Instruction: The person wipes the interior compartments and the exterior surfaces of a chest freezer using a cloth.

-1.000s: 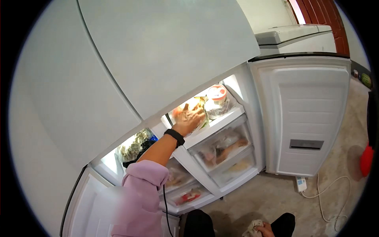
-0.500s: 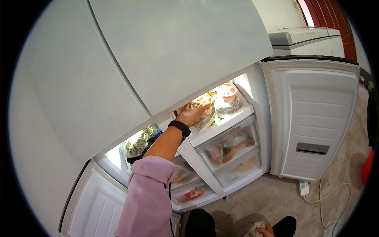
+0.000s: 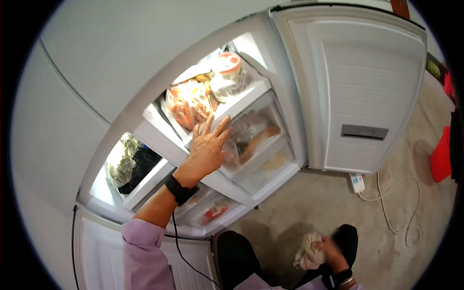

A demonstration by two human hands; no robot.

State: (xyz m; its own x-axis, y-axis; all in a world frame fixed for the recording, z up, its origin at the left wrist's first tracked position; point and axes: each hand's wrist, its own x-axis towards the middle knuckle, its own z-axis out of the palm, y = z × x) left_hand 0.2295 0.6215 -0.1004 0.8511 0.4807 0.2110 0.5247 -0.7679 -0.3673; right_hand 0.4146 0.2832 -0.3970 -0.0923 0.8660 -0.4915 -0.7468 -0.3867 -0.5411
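Observation:
My left hand [image 3: 207, 149] is open, fingers spread, at the front of the upper drawer [image 3: 249, 99] on the freezer's right side; whether the fingertips touch its rim I cannot tell. Just beyond them lies a clear plastic bag of orange-red food [image 3: 188, 104]. Behind and to the right, a tub with a red-and-white lid [image 3: 228, 63] stands among clear plastic. Low down by my knee, my right hand [image 3: 331, 251] is closed around a crumpled, pale cloth [image 3: 308, 251].
Lower drawers with frosted fronts [image 3: 261, 137] hold bagged food. To the left, a compartment holds a black bag [image 3: 137, 169] and a clear bag of greenish food [image 3: 123, 162]. The right door [image 3: 362, 96] stands wide. A power strip [image 3: 356, 183] and red bucket [image 3: 441, 154] are on the floor.
My left hand has come back out of the upper drawer toward me, its fingers now spread and the bag uncovered. The view has shifted down; my right hand still holds the cloth.

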